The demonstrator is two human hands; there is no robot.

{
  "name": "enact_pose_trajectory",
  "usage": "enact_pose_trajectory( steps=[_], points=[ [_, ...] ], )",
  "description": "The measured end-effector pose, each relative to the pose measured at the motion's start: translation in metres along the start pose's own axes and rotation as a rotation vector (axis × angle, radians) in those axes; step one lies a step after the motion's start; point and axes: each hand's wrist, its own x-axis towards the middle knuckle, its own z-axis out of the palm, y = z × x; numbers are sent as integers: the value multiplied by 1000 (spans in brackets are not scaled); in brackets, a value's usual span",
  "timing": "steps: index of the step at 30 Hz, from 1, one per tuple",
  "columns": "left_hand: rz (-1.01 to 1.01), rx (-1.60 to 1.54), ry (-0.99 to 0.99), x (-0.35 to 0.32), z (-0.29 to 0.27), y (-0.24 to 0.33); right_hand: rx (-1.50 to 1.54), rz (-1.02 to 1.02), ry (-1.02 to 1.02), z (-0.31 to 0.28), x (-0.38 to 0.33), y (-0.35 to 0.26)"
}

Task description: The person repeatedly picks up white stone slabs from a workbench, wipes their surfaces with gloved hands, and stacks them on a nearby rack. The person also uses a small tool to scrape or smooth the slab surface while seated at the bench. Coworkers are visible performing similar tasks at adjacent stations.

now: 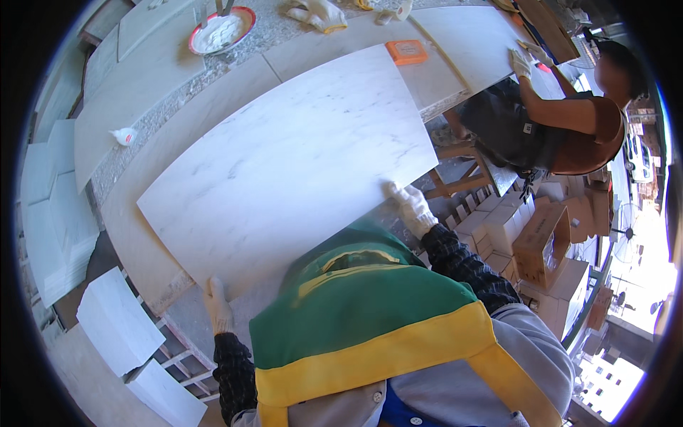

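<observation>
two gloved hands (pixel 219 306) (pixel 414 208), well apart, at one veined white slab (pixel 292 156), grip unclear

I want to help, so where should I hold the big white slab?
I'd hold the white slab by its near long edge, in two spread-out spots, from the side nearest the green apron: it's broad, and that edge faces there.
</observation>
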Motion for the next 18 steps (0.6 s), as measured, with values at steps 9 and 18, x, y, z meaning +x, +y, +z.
enact_pose_trajectory(
  steps=[9,18],
  points=[
    [32,38,-17,-10,7,31,-96,67,869,-61,25,-38],
    [86,104,-6,-3,-6,4,-1035,-124,438,-29,51,-112]
  ],
)
